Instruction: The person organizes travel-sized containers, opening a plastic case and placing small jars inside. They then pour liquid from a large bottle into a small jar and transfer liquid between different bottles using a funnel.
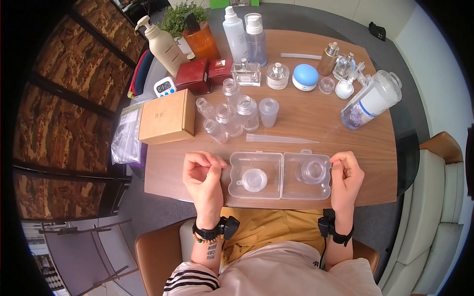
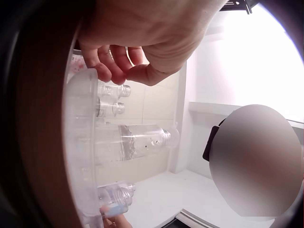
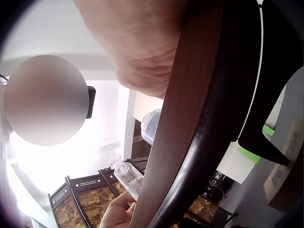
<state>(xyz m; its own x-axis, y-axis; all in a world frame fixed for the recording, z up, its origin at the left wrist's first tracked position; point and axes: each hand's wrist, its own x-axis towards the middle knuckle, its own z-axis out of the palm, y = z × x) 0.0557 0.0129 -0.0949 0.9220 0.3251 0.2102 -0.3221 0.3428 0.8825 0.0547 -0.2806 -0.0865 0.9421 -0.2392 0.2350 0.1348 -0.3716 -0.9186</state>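
Note:
A clear hinged plastic box [image 1: 269,165] lies spread open near the table's front edge. In its left half sits a small round clear lidded jar [image 1: 254,180], and a second clear jar [image 1: 314,170] is in the right half. Just left of the box is my left hand [image 1: 203,172], fingers loosely curled, thumb near the fingertips. In the left wrist view its fingertips [image 2: 103,72] are right at the box's rim. My right hand [image 1: 345,180], also curled, has its fingertips at the box's right edge; the right wrist view hides them.
Behind the box lie a clear tapered tube [image 1: 281,139] and several clear bottles [image 1: 226,118]. A cardboard box [image 1: 168,118] stands left. Farther back are perfume bottles [image 1: 247,74], a blue-lidded jar [image 1: 305,77] and pump bottles [image 1: 165,47]. A large clear bottle [image 1: 370,101] stands right.

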